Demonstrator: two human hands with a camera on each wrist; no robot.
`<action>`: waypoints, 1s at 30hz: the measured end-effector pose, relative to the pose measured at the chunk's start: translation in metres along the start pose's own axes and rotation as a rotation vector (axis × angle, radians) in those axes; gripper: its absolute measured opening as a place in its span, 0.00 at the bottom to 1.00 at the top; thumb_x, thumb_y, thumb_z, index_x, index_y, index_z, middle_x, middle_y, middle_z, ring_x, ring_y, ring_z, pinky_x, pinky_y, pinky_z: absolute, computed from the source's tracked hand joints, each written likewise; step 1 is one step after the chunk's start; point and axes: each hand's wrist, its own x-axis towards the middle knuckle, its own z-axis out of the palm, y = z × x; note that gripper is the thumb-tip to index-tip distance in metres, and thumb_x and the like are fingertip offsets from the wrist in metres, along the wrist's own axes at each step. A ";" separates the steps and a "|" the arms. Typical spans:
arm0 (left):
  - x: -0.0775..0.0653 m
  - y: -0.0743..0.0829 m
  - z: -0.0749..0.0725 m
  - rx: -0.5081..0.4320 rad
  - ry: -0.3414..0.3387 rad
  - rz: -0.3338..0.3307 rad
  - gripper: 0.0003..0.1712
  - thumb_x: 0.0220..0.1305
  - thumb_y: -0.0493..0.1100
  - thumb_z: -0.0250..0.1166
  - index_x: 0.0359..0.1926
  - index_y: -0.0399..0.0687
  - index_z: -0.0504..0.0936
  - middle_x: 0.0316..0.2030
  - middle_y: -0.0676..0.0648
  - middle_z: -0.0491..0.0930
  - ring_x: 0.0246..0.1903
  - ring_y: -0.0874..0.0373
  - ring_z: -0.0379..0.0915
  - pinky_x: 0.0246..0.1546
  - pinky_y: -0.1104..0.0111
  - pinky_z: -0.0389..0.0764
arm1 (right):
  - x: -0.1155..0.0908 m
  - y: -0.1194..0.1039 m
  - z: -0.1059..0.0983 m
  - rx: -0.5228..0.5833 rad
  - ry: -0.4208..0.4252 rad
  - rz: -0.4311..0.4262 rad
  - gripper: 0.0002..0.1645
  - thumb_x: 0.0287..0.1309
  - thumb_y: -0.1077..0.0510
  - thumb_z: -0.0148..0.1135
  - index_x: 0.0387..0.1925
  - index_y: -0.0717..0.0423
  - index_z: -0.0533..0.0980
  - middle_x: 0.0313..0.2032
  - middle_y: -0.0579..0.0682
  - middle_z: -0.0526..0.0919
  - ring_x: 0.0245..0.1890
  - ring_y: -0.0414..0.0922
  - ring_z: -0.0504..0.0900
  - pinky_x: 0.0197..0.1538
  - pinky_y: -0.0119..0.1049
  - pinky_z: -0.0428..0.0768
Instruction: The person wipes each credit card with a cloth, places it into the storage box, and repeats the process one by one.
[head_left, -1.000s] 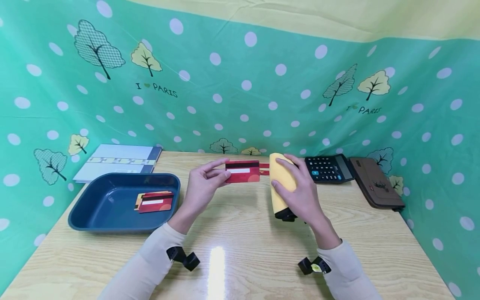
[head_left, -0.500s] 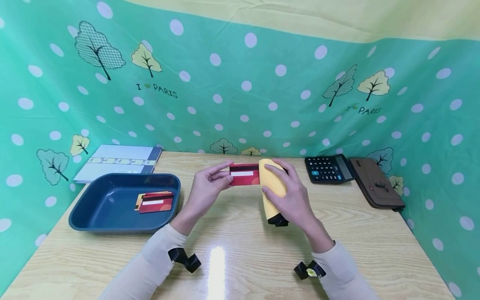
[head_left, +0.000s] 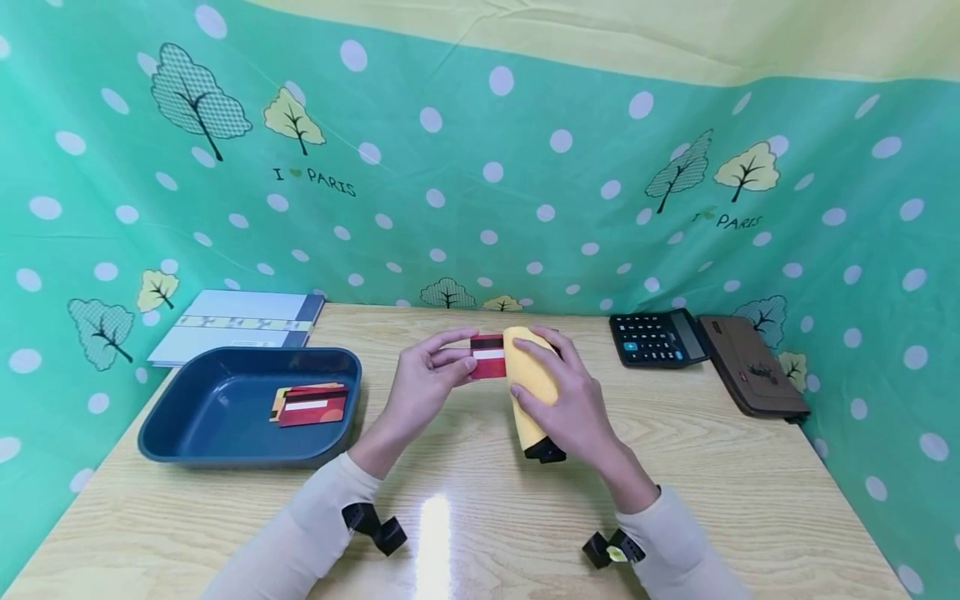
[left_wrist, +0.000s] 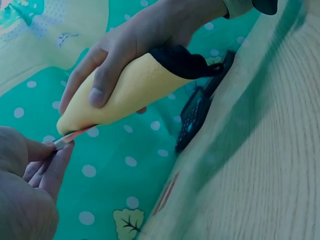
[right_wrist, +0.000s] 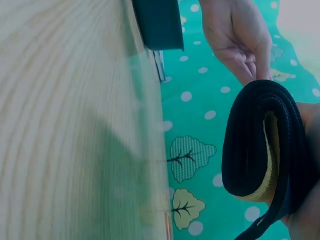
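In the head view my left hand (head_left: 427, 382) pinches a red bank card (head_left: 488, 357) with a black stripe and a white strip, thumb in front. The card's right part is hidden behind a yellow cloth with black edging (head_left: 533, 385). My right hand (head_left: 573, 396) grips this cloth, folded into a thick pad, with fingers and thumb around it. The left wrist view shows the card's edge (left_wrist: 75, 134) running into the lower end of the cloth (left_wrist: 125, 90). From the right wrist the rolled layers of the black edging (right_wrist: 250, 145) are seen end-on.
A blue basin (head_left: 225, 417) at the left holds several cards (head_left: 312, 406). Behind it lies a grey-blue book (head_left: 236, 321). A calculator (head_left: 648, 340) and a brown wallet (head_left: 753, 367) lie at the right. Something flat and red (left_wrist: 166, 192) lies on the table beyond my hands.
My right hand has moved left with the cloth, which now covers the card's right part. The left hand has shifted slightly right and nearer, still holding the card.
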 end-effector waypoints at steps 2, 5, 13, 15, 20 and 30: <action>0.000 -0.001 0.001 -0.001 -0.003 -0.011 0.24 0.69 0.27 0.64 0.64 0.43 0.80 0.51 0.32 0.87 0.47 0.52 0.89 0.49 0.64 0.90 | -0.001 -0.002 0.001 0.002 -0.005 -0.012 0.36 0.56 0.56 0.77 0.67 0.39 0.76 0.72 0.50 0.70 0.52 0.49 0.82 0.37 0.32 0.76; -0.002 0.000 0.002 -0.014 -0.007 -0.016 0.24 0.69 0.27 0.63 0.64 0.43 0.80 0.51 0.32 0.87 0.46 0.54 0.89 0.49 0.64 0.90 | -0.001 -0.005 0.003 0.003 -0.007 -0.029 0.37 0.56 0.57 0.77 0.67 0.40 0.77 0.72 0.50 0.70 0.50 0.48 0.82 0.36 0.32 0.77; -0.004 -0.004 0.005 -0.046 -0.052 -0.002 0.24 0.70 0.27 0.63 0.65 0.39 0.79 0.49 0.33 0.88 0.44 0.57 0.89 0.50 0.63 0.90 | -0.005 -0.012 0.007 0.015 -0.018 -0.044 0.37 0.55 0.57 0.77 0.67 0.40 0.77 0.73 0.48 0.70 0.48 0.46 0.82 0.35 0.31 0.77; -0.004 -0.005 0.006 -0.052 -0.062 0.009 0.24 0.70 0.27 0.63 0.65 0.39 0.79 0.48 0.33 0.88 0.44 0.58 0.89 0.50 0.63 0.90 | -0.006 -0.013 0.008 0.014 -0.022 -0.050 0.37 0.55 0.57 0.77 0.67 0.40 0.77 0.72 0.49 0.70 0.47 0.46 0.82 0.35 0.30 0.76; -0.004 -0.007 0.007 -0.051 -0.068 0.021 0.23 0.69 0.27 0.63 0.64 0.40 0.80 0.47 0.34 0.89 0.43 0.59 0.89 0.50 0.62 0.90 | -0.008 -0.014 0.012 0.000 -0.021 -0.090 0.37 0.55 0.56 0.77 0.67 0.39 0.77 0.72 0.51 0.71 0.51 0.46 0.81 0.35 0.30 0.76; -0.004 -0.006 0.006 -0.040 -0.066 0.020 0.23 0.70 0.27 0.63 0.64 0.41 0.80 0.50 0.32 0.87 0.44 0.59 0.89 0.50 0.62 0.90 | -0.006 -0.015 0.009 -0.032 -0.022 -0.085 0.38 0.56 0.55 0.77 0.68 0.38 0.75 0.72 0.50 0.70 0.48 0.45 0.81 0.32 0.29 0.73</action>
